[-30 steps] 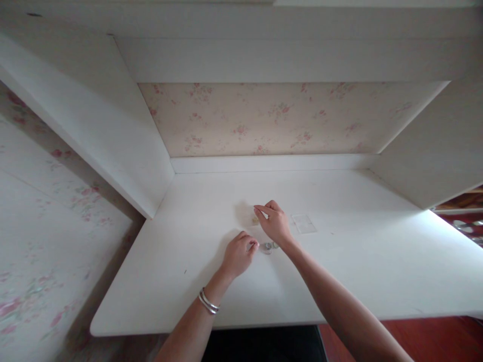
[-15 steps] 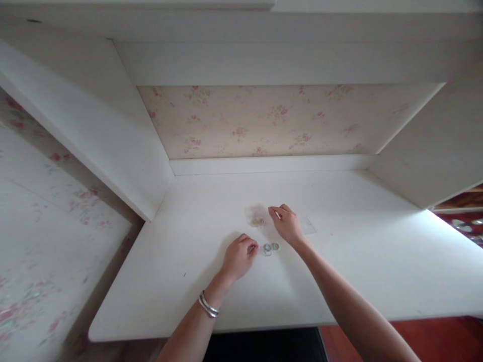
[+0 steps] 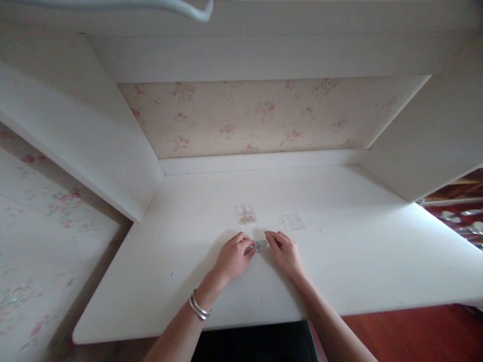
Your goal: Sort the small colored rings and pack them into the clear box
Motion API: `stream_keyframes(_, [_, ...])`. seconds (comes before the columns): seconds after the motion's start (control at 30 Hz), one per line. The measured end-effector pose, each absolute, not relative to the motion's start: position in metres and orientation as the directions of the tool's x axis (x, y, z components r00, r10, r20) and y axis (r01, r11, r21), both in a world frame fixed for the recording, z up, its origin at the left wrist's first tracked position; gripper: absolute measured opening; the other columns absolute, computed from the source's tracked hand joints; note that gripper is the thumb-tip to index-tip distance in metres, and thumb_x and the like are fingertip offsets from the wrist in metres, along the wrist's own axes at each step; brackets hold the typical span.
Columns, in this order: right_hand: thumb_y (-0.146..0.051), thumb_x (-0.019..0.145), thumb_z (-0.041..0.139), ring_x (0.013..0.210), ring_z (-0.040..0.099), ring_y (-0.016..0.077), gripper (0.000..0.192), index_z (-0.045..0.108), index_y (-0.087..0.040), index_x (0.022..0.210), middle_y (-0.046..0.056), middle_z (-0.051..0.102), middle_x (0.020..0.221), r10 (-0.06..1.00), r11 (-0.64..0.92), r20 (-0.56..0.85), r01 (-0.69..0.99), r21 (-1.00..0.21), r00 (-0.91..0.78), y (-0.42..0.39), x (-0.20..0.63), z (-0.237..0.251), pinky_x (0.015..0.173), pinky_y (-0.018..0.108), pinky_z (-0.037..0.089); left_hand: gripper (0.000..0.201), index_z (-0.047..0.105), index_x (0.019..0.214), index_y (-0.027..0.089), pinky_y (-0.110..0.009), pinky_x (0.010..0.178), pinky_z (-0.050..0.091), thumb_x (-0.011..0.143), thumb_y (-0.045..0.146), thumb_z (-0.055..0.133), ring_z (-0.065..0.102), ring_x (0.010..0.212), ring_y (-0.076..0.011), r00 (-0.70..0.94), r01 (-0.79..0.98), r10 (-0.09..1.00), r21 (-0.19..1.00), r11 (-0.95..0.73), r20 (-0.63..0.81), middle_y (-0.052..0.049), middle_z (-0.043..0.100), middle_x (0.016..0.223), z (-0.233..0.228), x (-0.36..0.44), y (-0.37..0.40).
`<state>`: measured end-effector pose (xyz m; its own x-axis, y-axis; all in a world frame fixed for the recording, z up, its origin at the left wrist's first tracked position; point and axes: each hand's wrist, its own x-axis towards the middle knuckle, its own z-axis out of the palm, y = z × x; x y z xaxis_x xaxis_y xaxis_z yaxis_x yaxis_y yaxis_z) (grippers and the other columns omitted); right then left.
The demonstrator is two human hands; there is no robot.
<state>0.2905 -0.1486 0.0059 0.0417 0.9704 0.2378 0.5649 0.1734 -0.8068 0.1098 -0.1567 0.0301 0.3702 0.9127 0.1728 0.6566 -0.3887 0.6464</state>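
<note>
My left hand [image 3: 234,255] rests on the white desk with thumb and fingers pinched together, right at a small cluster of grey-green rings [image 3: 257,247]. Whether its fingertips grip one of them is too small to tell. Just right of the cluster lies another small round ring [image 3: 263,243]. Close beside that ring, my right hand [image 3: 284,252] has its fingertips pinched, and what they hold, if anything, cannot be made out. Beyond the hands sits a small clear plastic box [image 3: 245,215] with tiny yellow and pink pieces in it. Its clear flat lid [image 3: 292,221] lies apart to the right.
The white desk [image 3: 151,301] has a side panel [image 3: 113,146] at left and another panel [image 3: 426,136] at right. A low ledge [image 3: 256,162] runs along the back below flowered wallpaper. A small dark bit [image 3: 171,274] lies at left.
My right hand has come back from beside the clear box to the rings, uncovering the lid. My left hand stays at the rings. The view has shifted slightly.
</note>
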Motion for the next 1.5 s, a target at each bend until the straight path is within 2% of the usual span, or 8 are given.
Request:
stream_keyframes(0.13, [-0.044,0.089,0.041,0.058,0.054,0.0127,0.037,0.069,-0.020,0.090,0.002,0.059,0.068,0.969,0.187,0.246,0.567,-0.802,0.030,-0.148,0.292,0.008,0.057,0.023,0.040,0.017,0.066,0.096,0.024,-0.027,0.079,0.046,0.086,0.029,0.052,0.057,0.085,-0.0162,0.403,0.724,0.896,0.533,-0.437,0.187,-0.004,0.058,0.094,0.029,0.119,-0.155])
stream_keyframes(0.23, [-0.043,0.090,0.041,0.059,0.054,0.0124,0.036,0.069,-0.021,0.091,0.001,0.058,0.069,0.969,0.188,0.246,0.562,-0.806,0.028,-0.150,0.294,0.008,0.058,0.023,0.041,0.018,0.066,0.095,0.023,-0.027,0.077,0.046,0.087,0.029,0.051,0.056,0.084,-0.0159,0.400,0.742,0.897,0.508,-0.437,0.186,-0.004,0.058,0.093,0.028,0.122,-0.155])
stream_keyframes(0.4, [-0.044,0.089,0.041,0.058,0.054,0.0129,0.037,0.069,-0.020,0.090,0.002,0.058,0.068,0.966,0.198,0.258,0.554,-0.808,0.030,-0.151,0.296,0.008,0.057,0.023,0.040,0.020,0.067,0.091,0.023,-0.026,0.076,0.046,0.088,0.028,0.048,0.057,0.084,-0.0153,0.366,0.730,0.915,0.557,-0.397,0.172,-0.004,0.059,0.091,0.029,0.123,-0.157])
stream_keyframes(0.6, [-0.043,0.089,0.041,0.057,0.053,0.0123,0.036,0.069,-0.021,0.088,0.001,0.057,0.066,0.961,0.220,0.275,0.556,-0.801,0.017,-0.151,0.297,0.009,0.056,0.023,0.040,0.020,0.067,0.090,0.022,-0.024,0.069,0.046,0.088,0.029,0.048,0.057,0.074,-0.0131,0.315,0.650,0.938,0.688,-0.322,0.142,-0.004,0.060,0.088,0.031,0.120,-0.157])
stream_keyframes(0.77, [-0.038,0.089,0.043,0.057,0.053,0.0105,0.029,0.068,-0.024,0.093,0.002,0.060,0.076,0.950,0.306,0.277,0.606,-0.735,-0.144,-0.156,0.297,0.010,0.056,0.022,0.041,0.018,0.067,0.089,0.021,-0.025,0.071,0.046,0.085,0.029,0.051,0.057,0.076,-0.0140,0.271,0.597,0.949,0.744,-0.299,0.163,-0.004,0.063,0.086,0.035,0.112,-0.146])
stream_keyframes(1.0, [-0.030,0.084,0.052,0.074,0.056,0.0145,0.020,0.068,-0.026,0.095,0.003,0.059,0.083,0.881,0.468,0.328,0.720,-0.512,-0.340,-0.155,0.295,0.009,0.073,0.027,0.041,0.019,0.067,0.086,0.020,-0.024,0.068,0.047,0.084,0.030,0.052,0.058,0.070,-0.0127,0.203,0.616,0.967,0.747,-0.249,0.154,-0.002,0.067,0.085,0.036,0.101,-0.128])
stream_keyframes(1.33, [-0.027,0.087,0.049,0.070,0.054,0.0134,0.021,0.070,-0.026,0.088,0.003,0.057,0.078,0.869,0.485,0.354,0.733,-0.477,-0.346,-0.156,0.293,0.009,0.068,0.025,0.040,0.021,0.069,0.088,0.019,-0.025,0.074,0.048,0.080,0.031,0.053,0.062,0.076,-0.0152,0.001,0.702,0.986,0.703,-0.118,0.164,-0.003,0.070,0.089,0.041,0.084,-0.064])
stream_keyframes(1.5, [-0.028,0.089,0.045,0.069,0.053,0.0127,0.024,0.069,-0.026,0.089,0.003,0.056,0.078,0.871,0.482,0.352,0.732,-0.480,-0.343,-0.156,0.294,0.008,0.066,0.023,0.040,0.019,0.071,0.086,0.020,-0.026,0.079,0.046,0.079,0.028,0.055,0.062,0.080,-0.0159,0.002,0.768,0.979,0.627,-0.132,0.203,-0.004,0.069,0.087,0.033,0.090,-0.042])
